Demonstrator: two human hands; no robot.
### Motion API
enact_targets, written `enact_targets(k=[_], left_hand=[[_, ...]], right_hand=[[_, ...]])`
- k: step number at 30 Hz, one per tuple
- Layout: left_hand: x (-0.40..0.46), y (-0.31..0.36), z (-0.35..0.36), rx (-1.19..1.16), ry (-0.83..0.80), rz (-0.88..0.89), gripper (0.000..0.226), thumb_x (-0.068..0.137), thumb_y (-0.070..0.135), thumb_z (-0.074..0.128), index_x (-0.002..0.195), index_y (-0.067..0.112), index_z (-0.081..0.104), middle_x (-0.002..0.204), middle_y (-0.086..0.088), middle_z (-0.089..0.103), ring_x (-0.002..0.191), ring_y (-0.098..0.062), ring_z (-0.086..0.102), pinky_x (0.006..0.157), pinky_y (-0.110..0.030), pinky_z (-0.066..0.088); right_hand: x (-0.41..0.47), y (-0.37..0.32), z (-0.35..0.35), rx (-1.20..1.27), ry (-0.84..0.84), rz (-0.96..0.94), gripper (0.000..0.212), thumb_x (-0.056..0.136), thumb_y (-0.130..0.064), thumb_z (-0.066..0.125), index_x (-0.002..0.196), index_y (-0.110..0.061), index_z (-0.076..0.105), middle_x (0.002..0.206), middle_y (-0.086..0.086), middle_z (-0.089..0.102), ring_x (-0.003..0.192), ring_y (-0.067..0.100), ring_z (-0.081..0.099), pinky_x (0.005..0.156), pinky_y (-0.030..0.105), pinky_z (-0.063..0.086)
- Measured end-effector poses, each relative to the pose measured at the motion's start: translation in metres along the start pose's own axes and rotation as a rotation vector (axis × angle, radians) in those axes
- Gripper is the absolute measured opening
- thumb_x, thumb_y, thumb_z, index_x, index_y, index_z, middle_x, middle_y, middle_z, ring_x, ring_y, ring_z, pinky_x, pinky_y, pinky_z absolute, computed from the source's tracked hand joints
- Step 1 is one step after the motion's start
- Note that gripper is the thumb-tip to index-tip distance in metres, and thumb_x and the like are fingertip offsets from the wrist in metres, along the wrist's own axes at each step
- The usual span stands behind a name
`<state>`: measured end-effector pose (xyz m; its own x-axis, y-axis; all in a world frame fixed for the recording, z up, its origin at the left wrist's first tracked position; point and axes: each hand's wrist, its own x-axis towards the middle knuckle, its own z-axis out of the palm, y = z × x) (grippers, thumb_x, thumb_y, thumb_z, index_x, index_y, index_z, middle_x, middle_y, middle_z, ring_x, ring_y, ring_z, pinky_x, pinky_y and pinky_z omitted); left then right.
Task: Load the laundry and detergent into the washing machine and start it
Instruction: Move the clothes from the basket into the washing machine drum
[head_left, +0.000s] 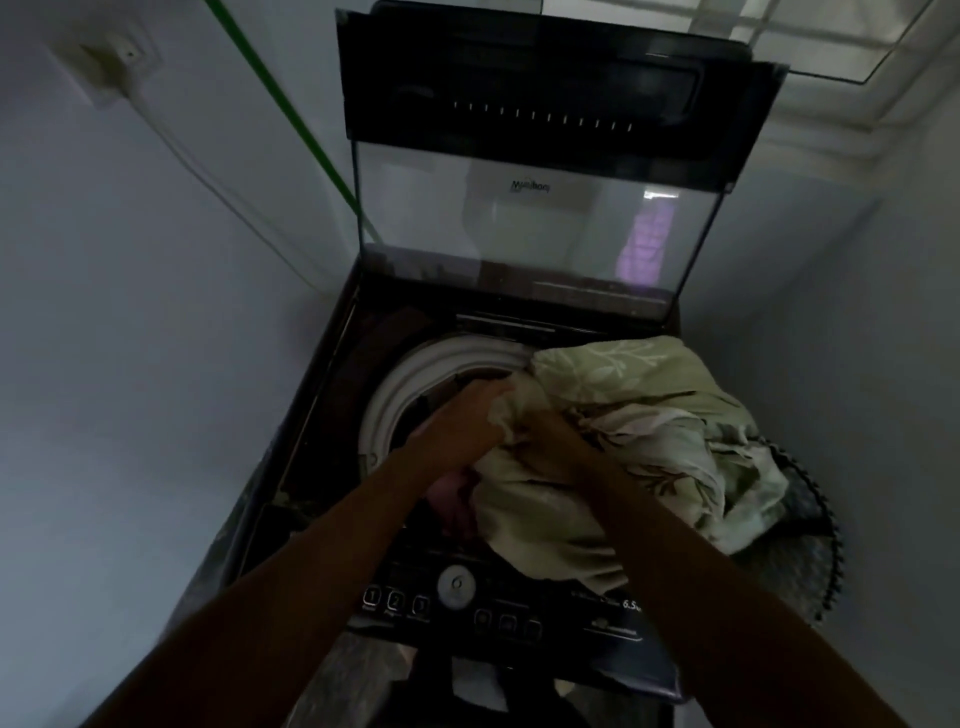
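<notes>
Two bare hands are reaching into the open washing machine (332, 415); on the left wall a green line (291, 109) is running down beside the raised glass lid (519, 228); the left hand (462, 421) is gripping a fold of the pale green sheet (649, 415) over the white drum ring (410, 384); the right hand (558, 441) is pushing into the same cloth, its fingers hidden, so I cannot tell their hold; the sheet is hanging over the machine's right edge above a dark basket (800, 525).

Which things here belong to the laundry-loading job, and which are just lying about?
Job: sheet, washer, lid, left hand, right hand, both gripping the sheet, dial.
Lying about: green cord, wall socket, basket.
</notes>
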<state>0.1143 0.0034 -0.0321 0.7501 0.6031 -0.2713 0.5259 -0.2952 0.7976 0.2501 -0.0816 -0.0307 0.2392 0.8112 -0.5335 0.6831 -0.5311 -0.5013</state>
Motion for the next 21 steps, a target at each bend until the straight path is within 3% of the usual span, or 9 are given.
enact_targets(k=[2,4,7,9,11,14,17,19,21], left_hand=[[0.003,0.009,0.008,0.077,-0.013,0.06,0.062,0.09,0.035,0.059,0.143,0.008,0.042,0.144,-0.002,0.04,0.131,-0.014,0.039,0.109,-0.016,0.024],[0.013,0.016,0.017,0.123,-0.02,0.121,0.052,0.09,0.024,0.064,0.137,0.006,0.049,0.14,-0.01,0.047,0.128,-0.018,0.042,0.104,-0.01,0.023],[0.032,0.018,0.037,0.212,0.024,0.228,0.073,0.081,0.066,0.059,0.138,0.021,0.049,0.143,-0.005,0.045,0.134,-0.023,0.041,0.114,-0.04,0.03],[0.045,0.021,0.052,0.273,0.065,0.248,0.093,0.069,0.073,0.064,0.144,0.024,0.04,0.15,-0.005,0.036,0.139,-0.025,0.033,0.115,-0.046,0.029],[0.045,0.049,0.062,0.292,0.035,0.337,0.11,0.059,0.076,0.069,0.149,0.029,0.027,0.158,-0.005,0.02,0.146,-0.024,0.019,0.117,-0.045,0.025],[0.048,0.081,0.083,0.471,-0.082,0.421,0.118,0.06,0.074,0.072,0.153,0.035,0.011,0.16,0.007,-0.006,0.147,-0.018,-0.011,0.119,-0.044,0.002],[0.053,0.08,0.114,0.481,-0.155,0.383,0.109,0.069,0.075,0.062,0.153,0.037,0.005,0.161,0.0,-0.011,0.147,-0.025,-0.015,0.117,-0.051,-0.005],[0.061,0.071,0.13,0.471,-0.167,0.375,0.103,0.072,0.078,0.049,0.154,0.034,0.006,0.162,-0.003,-0.006,0.149,-0.029,-0.009,0.118,-0.06,0.007],[0.068,0.064,0.136,0.431,-0.177,0.355,0.105,0.072,0.077,0.05,0.154,0.033,0.001,0.162,-0.003,-0.01,0.149,-0.029,-0.01,0.118,-0.059,0.009]], right_hand=[[-0.001,0.003,-0.015,0.045,-0.024,-0.011,0.035,0.086,-0.016,0.065,0.12,-0.006,0.063,0.119,0.017,0.063,0.113,0.032,0.058,0.087,0.031,0.043],[-0.006,0.002,-0.038,-0.003,0.11,-0.082,0.027,0.087,-0.015,0.062,0.112,-0.005,0.066,0.112,0.016,0.066,0.106,0.031,0.061,0.089,0.033,0.047],[-0.007,0.021,-0.074,-0.142,0.619,-0.314,0.024,0.084,-0.017,0.054,0.082,0.0,0.07,0.085,0.016,0.07,0.082,0.026,0.069,0.076,0.028,0.054],[-0.016,0.049,-0.097,-0.189,0.599,-0.183,0.037,0.082,-0.04,0.057,0.105,-0.015,0.07,0.112,0.011,0.065,0.107,0.03,0.061,0.092,0.041,0.049],[-0.027,0.084,-0.103,-0.215,0.467,0.059,0.075,0.076,-0.054,0.068,0.142,-0.035,0.039,0.15,0.009,0.031,0.139,0.033,0.026,0.11,0.054,0.03],[-0.036,0.132,-0.084,-0.129,0.317,0.166,0.117,0.067,-0.068,0.07,0.153,-0.037,-0.004,0.16,0.015,-0.01,0.147,0.04,-0.007,0.115,0.06,0.011],[-0.038,0.143,-0.059,0.14,0.378,0.187,0.12,0.058,-0.076,0.063,0.154,-0.036,0.003,0.157,0.018,0.012,0.142,0.039,0.021,0.111,0.052,0.029],[-0.035,0.142,-0.05,0.191,0.495,0.196,0.112,0.055,-0.079,0.049,0.153,-0.036,0.012,0.141,0.019,0.033,0.124,0.042,0.043,0.101,0.05,0.041],[-0.031,0.142,-0.046,0.151,0.535,0.195,0.108,0.058,-0.075,0.051,0.152,-0.038,0.013,0.131,0.016,0.037,0.116,0.042,0.046,0.096,0.051,0.043]])
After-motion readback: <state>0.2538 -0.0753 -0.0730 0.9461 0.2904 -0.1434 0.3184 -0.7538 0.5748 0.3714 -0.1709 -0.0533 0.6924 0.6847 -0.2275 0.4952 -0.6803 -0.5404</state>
